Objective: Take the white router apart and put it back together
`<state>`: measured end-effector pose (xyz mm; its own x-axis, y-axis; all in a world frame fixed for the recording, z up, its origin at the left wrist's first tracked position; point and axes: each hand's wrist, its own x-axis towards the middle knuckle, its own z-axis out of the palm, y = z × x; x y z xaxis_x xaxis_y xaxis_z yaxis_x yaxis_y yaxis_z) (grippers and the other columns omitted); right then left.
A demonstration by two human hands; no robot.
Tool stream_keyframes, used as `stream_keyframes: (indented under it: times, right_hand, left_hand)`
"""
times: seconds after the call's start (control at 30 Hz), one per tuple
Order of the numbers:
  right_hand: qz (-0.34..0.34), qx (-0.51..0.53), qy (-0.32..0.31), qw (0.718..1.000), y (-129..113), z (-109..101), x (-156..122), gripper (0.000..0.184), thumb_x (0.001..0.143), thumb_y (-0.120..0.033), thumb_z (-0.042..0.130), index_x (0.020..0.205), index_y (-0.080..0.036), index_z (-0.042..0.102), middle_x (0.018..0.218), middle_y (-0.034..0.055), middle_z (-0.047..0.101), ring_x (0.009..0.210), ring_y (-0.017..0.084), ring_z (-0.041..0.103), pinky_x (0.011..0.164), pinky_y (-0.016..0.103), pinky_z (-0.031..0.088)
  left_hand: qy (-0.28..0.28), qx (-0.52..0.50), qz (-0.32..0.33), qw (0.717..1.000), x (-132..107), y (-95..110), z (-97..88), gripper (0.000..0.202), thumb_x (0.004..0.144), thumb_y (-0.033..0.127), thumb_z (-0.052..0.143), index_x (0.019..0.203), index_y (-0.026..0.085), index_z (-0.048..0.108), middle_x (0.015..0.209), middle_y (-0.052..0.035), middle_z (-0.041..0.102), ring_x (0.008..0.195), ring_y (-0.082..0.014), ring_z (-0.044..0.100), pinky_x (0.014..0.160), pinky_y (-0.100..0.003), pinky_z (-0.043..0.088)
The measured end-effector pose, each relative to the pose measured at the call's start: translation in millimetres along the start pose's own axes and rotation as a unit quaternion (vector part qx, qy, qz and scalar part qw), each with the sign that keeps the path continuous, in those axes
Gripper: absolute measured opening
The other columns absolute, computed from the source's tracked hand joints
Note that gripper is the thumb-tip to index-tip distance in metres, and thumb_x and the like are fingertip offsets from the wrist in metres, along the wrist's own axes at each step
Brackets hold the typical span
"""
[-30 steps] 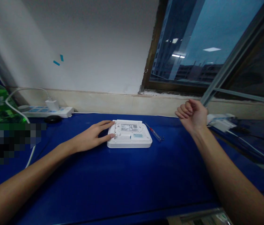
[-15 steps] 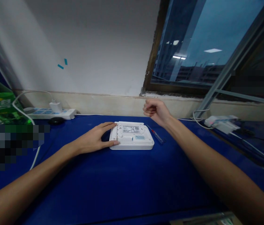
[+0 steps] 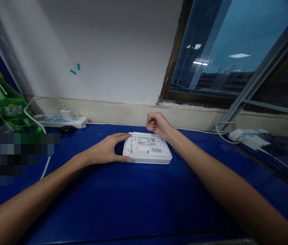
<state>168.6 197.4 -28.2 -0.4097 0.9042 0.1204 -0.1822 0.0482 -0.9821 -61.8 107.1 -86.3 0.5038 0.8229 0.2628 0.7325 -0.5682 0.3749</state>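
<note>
A white router (image 3: pixel 147 149) lies upside down on the blue table top, its label and vent holes facing up. My left hand (image 3: pixel 107 149) grips its left side, with the thumb along the front edge and the fingers across the far corner. My right hand (image 3: pixel 158 125) is a closed fist just above the router's far edge, holding nothing. A slim screwdriver (image 3: pixel 176 152) lies right of the router, almost wholly hidden beneath my right forearm.
The blue table top (image 3: pixel 144 204) runs wide around the router. At the back left stand a green plastic bottle (image 3: pixel 7 102), a white power strip (image 3: pixel 61 121) with a charger, and a black mouse (image 3: pixel 67 129). A white adapter (image 3: pixel 251 140) with cables lies at right, below a window (image 3: pixel 210 51).
My right fist has moved left to the router's far edge, and my forearm now covers the screwdriver. My left hand stays on the router. The whole view has shifted slightly.
</note>
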Motion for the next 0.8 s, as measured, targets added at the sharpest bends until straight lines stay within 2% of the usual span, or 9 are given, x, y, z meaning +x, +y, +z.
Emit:
stream_keyframes:
  times: [0.07, 0.17, 0.23, 0.33, 0.43, 0.6, 0.7, 0.8]
  right_hand:
    - [0.0, 0.001, -0.018, 1.0, -1, 15, 4, 0.035, 0.059, -0.012, 0.053, 0.052, -0.024, 0.02, 0.049, -0.0091, 0.016, 0.046, 0.006, 0.01, 0.041, 0.024, 0.012]
    - [0.008, -0.009, -0.052, 0.999, 6, 36, 9, 0.034, 0.059, -0.013, 0.053, 0.051, -0.023, 0.021, 0.048, -0.0095, 0.017, 0.045, 0.005, 0.011, 0.04, 0.023, 0.013]
    - [0.02, -0.024, -0.07, 0.997, 16, 48, 11, 0.031, 0.058, -0.013, 0.053, 0.049, -0.022, 0.025, 0.046, -0.0096, 0.02, 0.043, 0.004, 0.013, 0.039, 0.022, 0.012]
    - [0.043, -0.063, -0.069, 0.995, 36, 58, 14, 0.025, 0.053, -0.008, 0.053, 0.046, -0.022, 0.032, 0.041, -0.0094, 0.026, 0.039, 0.003, 0.018, 0.037, 0.021, 0.012]
    - [0.054, -0.092, -0.048, 0.993, 51, 61, 18, 0.021, 0.05, -0.005, 0.051, 0.046, -0.021, 0.039, 0.038, -0.0095, 0.028, 0.036, 0.003, 0.021, 0.036, 0.021, 0.01]
    - [0.047, -0.083, -0.048, 0.994, 51, 61, 15, 0.023, 0.053, -0.004, 0.053, 0.048, -0.021, 0.039, 0.041, -0.0094, 0.029, 0.038, 0.004, 0.019, 0.037, 0.022, 0.011]
    - [0.019, -0.048, -0.047, 0.998, 44, 57, 9, 0.03, 0.058, -0.008, 0.056, 0.05, -0.022, 0.032, 0.045, -0.01, 0.025, 0.042, 0.004, 0.017, 0.04, 0.022, 0.015]
    - [-0.018, -0.019, -0.021, 0.999, 35, 45, 3, 0.038, 0.067, -0.016, 0.057, 0.054, -0.024, 0.022, 0.048, -0.0102, 0.018, 0.044, 0.006, 0.014, 0.042, 0.024, 0.018]
  left_hand:
    - [0.001, -0.009, 0.006, 1.0, -1, -6, 3.4, 0.112, 0.068, 0.073, 0.074, 0.158, 0.025, 0.028, 0.159, -0.0129, 0.039, 0.142, -0.036, 0.042, 0.117, -0.054, 0.033]
    - [-0.011, 0.014, -0.024, 1.0, -2, -13, 8.0, 0.128, 0.062, 0.079, 0.073, 0.161, 0.022, 0.016, 0.16, -0.0171, 0.035, 0.144, -0.0406, 0.036, 0.115, -0.058, 0.032]
    - [-0.024, 0.054, -0.06, 0.996, -2, -16, 9.4, 0.129, 0.059, 0.085, 0.069, 0.161, 0.022, 0.02, 0.161, -0.0175, 0.033, 0.146, -0.0458, 0.029, 0.114, -0.065, 0.029]
    - [-0.067, 0.091, -0.094, 0.989, -2, -16, 8.3, 0.122, 0.062, 0.091, 0.061, 0.159, 0.027, 0.025, 0.164, -0.0119, 0.029, 0.148, -0.0508, 0.018, 0.111, -0.075, 0.021]
    - [-0.107, 0.092, -0.091, 0.986, -2, -15, 6.1, 0.113, 0.067, 0.091, 0.056, 0.159, 0.034, 0.023, 0.166, -0.006, 0.025, 0.15, -0.0493, 0.012, 0.113, -0.076, 0.015]
    - [-0.102, 0.088, -0.084, 0.987, -3, -16, 7.0, 0.111, 0.068, 0.091, 0.055, 0.159, 0.035, 0.023, 0.165, -0.0084, 0.026, 0.15, -0.0485, 0.013, 0.113, -0.075, 0.015]
    - [-0.095, 0.076, -0.069, 0.99, -4, -18, 8.1, 0.109, 0.069, 0.089, 0.057, 0.158, 0.035, 0.024, 0.165, -0.0101, 0.027, 0.15, -0.0487, 0.015, 0.112, -0.076, 0.015]
    - [-0.093, 0.061, -0.063, 0.992, -4, -18, 6.7, 0.112, 0.069, 0.087, 0.06, 0.159, 0.034, 0.02, 0.165, -0.0098, 0.025, 0.15, -0.0483, 0.014, 0.112, -0.076, 0.017]
